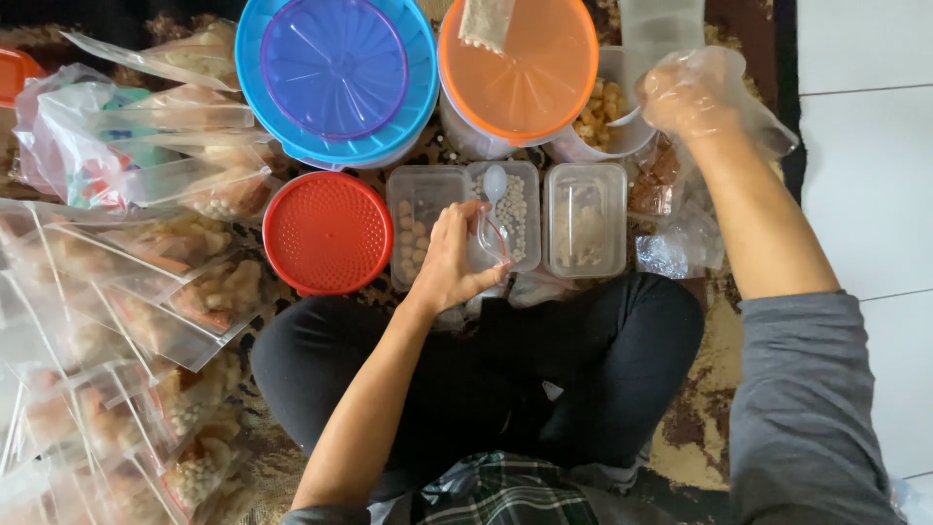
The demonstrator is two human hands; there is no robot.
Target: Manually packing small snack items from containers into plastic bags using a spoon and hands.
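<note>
My left hand holds a small clear zip bag by its top, just in front of three clear rectangular boxes of snacks. The middle box has a white spoon lying in small pale balls. My right hand, in a thin clear plastic glove, reaches into a white round container of light brown crackers at the back right. The fingers are closed there; what they grip is hidden. I sit cross-legged in black trousers.
A red round lid, a blue lid with a purple one on it and an orange lid lie behind the boxes. Several filled zip bags pile up on the left. White tiles lie at the right.
</note>
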